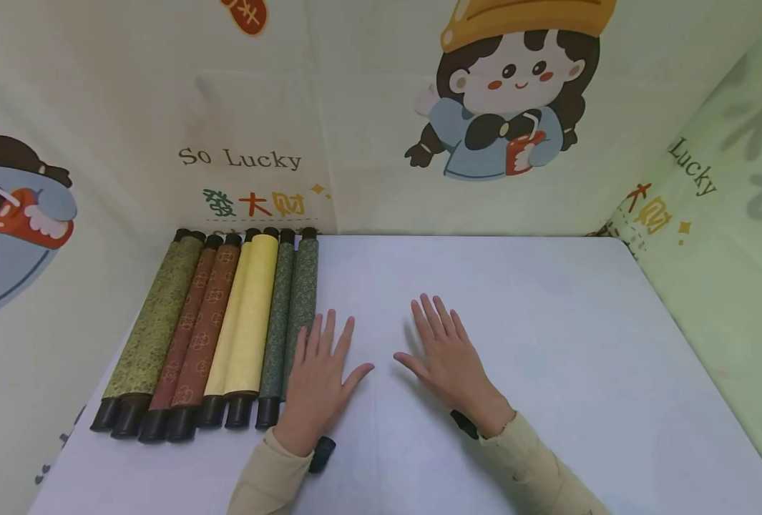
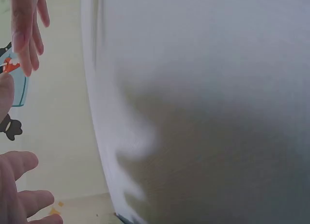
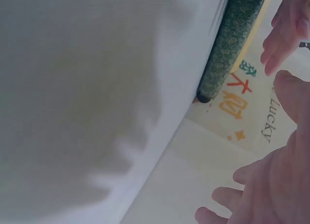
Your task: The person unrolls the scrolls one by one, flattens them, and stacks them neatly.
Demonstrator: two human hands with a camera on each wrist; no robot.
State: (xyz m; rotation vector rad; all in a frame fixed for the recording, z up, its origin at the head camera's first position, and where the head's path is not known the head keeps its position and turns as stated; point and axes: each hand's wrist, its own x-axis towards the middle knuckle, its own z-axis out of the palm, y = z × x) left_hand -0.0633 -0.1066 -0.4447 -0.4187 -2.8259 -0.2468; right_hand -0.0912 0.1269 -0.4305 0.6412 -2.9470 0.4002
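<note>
My left hand (image 1: 316,386) is held palm down over the white table, fingers straight and spread, holding nothing. In the head view it overlaps the lower end of a dark green rolled scroll (image 1: 303,286). To its right, my right hand (image 1: 453,361) hovers likewise, fingers extended, its shadow on the tabletop. Left of the hands lie paired rolls with black end knobs: yellow (image 1: 255,307), reddish brown (image 1: 208,325) and olive patterned (image 1: 155,329). The right wrist view catches the dark green scroll (image 3: 232,45) beyond the table's shadowed surface.
The white table (image 1: 548,307) meets a cream cloth wall (image 1: 368,129) with cartoon prints at the back. Similar cloth hangs along the left and right sides. Black wrist straps (image 1: 321,455) show at both sleeves (image 1: 267,476).
</note>
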